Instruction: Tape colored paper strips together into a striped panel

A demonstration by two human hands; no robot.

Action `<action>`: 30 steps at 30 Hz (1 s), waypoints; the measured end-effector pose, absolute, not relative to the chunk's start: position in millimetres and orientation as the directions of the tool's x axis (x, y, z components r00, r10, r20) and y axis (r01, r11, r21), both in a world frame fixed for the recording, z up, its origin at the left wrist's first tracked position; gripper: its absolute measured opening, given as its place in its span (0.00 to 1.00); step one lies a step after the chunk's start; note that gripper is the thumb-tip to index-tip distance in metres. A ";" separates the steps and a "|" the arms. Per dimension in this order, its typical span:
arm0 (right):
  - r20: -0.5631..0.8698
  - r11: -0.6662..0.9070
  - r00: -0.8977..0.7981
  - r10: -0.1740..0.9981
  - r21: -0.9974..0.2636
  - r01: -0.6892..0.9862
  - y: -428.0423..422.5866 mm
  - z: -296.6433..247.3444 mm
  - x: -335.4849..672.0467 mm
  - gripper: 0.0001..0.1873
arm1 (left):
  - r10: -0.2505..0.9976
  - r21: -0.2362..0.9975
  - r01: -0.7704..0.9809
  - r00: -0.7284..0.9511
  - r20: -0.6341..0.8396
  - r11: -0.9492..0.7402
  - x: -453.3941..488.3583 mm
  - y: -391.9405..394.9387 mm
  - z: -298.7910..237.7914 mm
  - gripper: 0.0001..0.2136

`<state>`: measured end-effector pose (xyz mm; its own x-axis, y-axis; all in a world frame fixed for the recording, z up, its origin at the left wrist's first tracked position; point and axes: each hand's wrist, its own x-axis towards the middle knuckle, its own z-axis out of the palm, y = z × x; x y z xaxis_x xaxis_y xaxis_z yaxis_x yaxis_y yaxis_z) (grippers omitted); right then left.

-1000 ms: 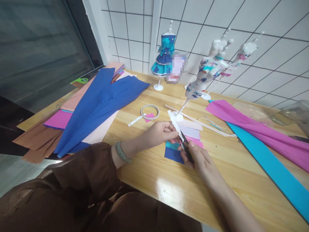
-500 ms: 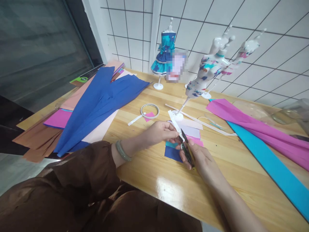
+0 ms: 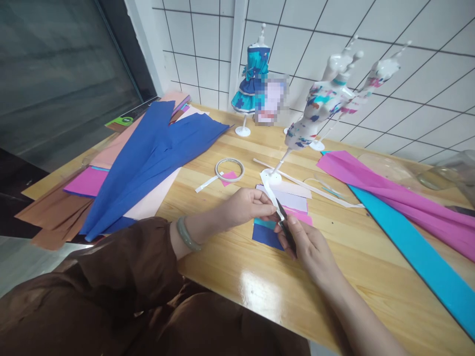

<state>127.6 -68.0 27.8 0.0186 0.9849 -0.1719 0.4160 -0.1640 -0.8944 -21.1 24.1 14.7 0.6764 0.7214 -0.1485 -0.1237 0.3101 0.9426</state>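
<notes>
My left hand [image 3: 250, 210] pinches a narrow white strip [image 3: 271, 192] between thumb and fingers. My right hand [image 3: 309, 242] is wrapped round dark scissors [image 3: 288, 234], whose blades meet the strip beside my left fingertips. Part of the scissors is hidden by my right fingers. Under the hands lie small paper pieces: a blue one [image 3: 265, 237], a pink one [image 3: 302, 216] and a pale lilac one [image 3: 293, 201]. A roll of tape [image 3: 242, 170] lies left of the strip, with a short white piece [image 3: 208, 184] beside it.
Just beyond the hands stands a paint-spotted mannequin [image 3: 309, 116], with others behind it. A small mannequin in a blue dress [image 3: 254, 81] stands at the back. Blue paper [image 3: 141, 158] covers the left; pink paper [image 3: 393, 190] and turquoise paper [image 3: 415, 252] lie right.
The scissors' blades have come together on the white strip, and my right fingers have closed further round the handles. My left hand keeps its pinch, almost in the same place.
</notes>
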 end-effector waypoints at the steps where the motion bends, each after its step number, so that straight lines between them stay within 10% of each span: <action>1: -0.172 -0.164 0.020 0.985 -0.890 0.426 -68.0 27.7 128.0 0.27 | 0.723 0.944 -0.125 0.676 -0.143 0.304 -21.1 23.9 15.0 0.08; 30: -0.133 -0.154 0.076 0.988 -0.851 0.502 -67.6 25.6 129.0 0.26 | 0.719 0.944 -0.117 0.679 -0.150 0.307 -20.8 24.0 15.2 0.07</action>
